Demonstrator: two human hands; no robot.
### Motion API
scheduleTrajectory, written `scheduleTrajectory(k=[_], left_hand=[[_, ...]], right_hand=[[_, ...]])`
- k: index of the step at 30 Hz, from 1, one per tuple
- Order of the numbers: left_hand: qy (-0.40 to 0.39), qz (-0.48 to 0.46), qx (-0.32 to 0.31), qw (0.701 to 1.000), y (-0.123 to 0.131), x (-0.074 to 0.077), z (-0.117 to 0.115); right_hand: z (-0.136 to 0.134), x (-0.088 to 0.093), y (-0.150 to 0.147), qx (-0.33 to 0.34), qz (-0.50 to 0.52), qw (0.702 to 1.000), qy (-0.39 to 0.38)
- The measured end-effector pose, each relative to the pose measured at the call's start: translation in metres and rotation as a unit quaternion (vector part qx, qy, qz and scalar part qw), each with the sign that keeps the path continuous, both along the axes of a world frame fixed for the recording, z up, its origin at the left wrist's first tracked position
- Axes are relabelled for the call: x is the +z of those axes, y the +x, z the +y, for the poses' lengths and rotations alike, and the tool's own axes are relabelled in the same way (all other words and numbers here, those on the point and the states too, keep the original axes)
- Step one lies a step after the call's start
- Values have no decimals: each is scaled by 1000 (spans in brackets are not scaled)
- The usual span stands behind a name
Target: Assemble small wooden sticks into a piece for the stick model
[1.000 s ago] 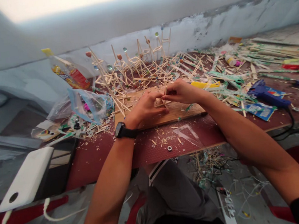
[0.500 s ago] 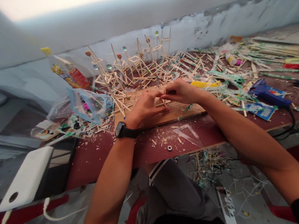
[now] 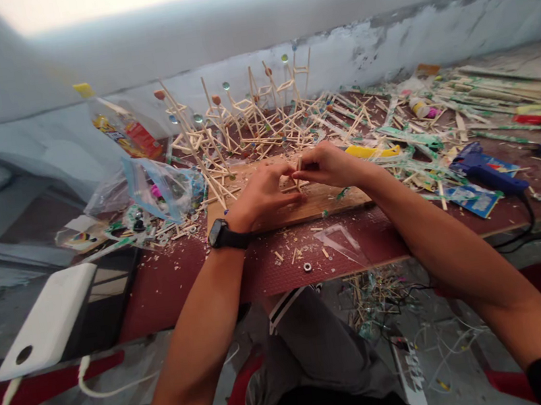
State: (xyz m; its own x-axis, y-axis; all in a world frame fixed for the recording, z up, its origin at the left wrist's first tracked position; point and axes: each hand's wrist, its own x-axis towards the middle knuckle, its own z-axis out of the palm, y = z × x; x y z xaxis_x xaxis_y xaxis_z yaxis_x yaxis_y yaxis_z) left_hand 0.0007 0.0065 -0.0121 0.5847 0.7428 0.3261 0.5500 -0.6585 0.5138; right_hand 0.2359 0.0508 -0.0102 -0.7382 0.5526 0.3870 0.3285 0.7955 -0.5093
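Note:
Over a flat wooden board [image 3: 335,202], my two hands meet at a few short, thin wooden sticks [image 3: 299,181]. My right hand [image 3: 324,163] is closed, thumb and fingertips pinching an upright stick from above. My left hand [image 3: 266,193], with a black watch [image 3: 225,236] on its wrist, curls around the left side of the same sticks, its index finger and thumb at them. The fingers partly hide how the sticks join. Just left of my left hand, a stick frame [image 3: 222,192] leans up from the board's left end.
Behind the board stand several stick frames topped with marbles [image 3: 198,117]. A blue glue gun [image 3: 488,170] lies right, near a yellow strip [image 3: 372,150]. A clear set square [image 3: 342,245] and a metal nut [image 3: 307,266] lie in front; a white power bank [image 3: 49,321] sits left.
Almost nothing differs. Both hands stay at the same spot on the sticks, with only a very slight shift of the view.

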Motion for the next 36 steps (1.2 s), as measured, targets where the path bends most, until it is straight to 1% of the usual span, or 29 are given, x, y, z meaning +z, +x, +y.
scheduleTrajectory(k=[7, 12, 17, 25, 32, 36], left_hand=[[-3, 5, -7, 1000, -1, 1, -1], [-4, -1, -14, 1000, 0, 1, 0], [-3, -7, -26, 1000, 1, 4, -1], [-4, 2, -15, 1000, 1, 3, -1], [-2, -1, -17, 1000, 1, 5, -3], [-9, -6, -11, 1000, 2, 2, -2]], right_hand=[[0, 3, -1, 0, -22, 999, 29], [-2, 3, -3, -9, -41, 999, 30], [-1, 1, -4, -4, -46, 998, 34], [0, -1, -3, -11, -43, 999, 12], [2, -1, -3, -13, -48, 999, 22], [3, -2, -4, -14, -48, 998, 23]])
